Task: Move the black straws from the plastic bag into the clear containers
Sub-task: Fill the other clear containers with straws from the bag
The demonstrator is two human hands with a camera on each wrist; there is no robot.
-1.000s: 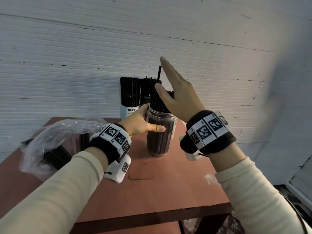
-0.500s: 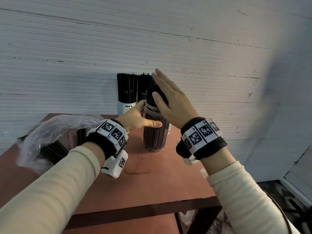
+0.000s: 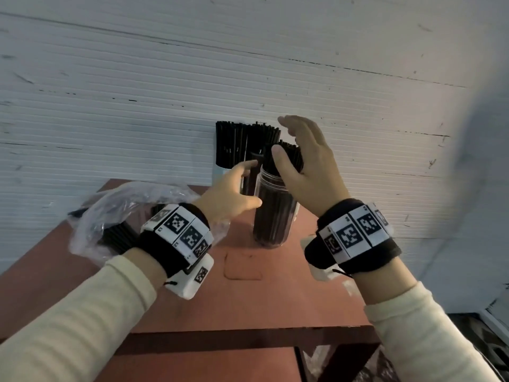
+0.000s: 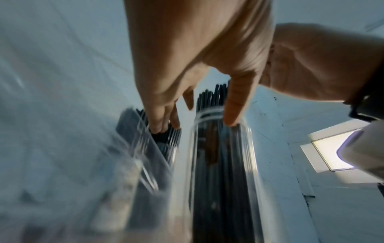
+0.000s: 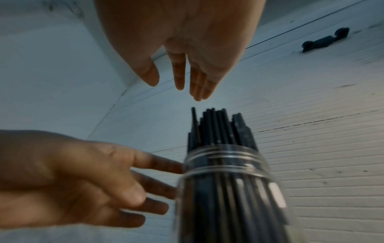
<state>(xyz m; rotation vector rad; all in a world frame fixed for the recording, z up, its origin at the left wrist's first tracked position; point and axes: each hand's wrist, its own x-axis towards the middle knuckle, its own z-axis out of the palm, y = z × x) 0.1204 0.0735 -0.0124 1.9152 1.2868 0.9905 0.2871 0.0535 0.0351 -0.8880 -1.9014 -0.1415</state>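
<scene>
Both hands have let go: the left hand (image 3: 228,194) with fingers (image 5: 158,164) spread and the flat right hand (image 3: 308,164) have come off the tall clear plastic container (image 3: 275,213) of black straws (image 5: 218,128), leaving it filled and tamped.

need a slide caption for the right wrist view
Open right hand above black straws in a clear plastic jar; left hand beside it.

Left hand (image 3: 231,197) now let go of the clear container (image 3: 275,213), fingers spread beside it; right hand (image 3: 308,166) lifted just off the straw tips (image 3: 287,153).
</scene>
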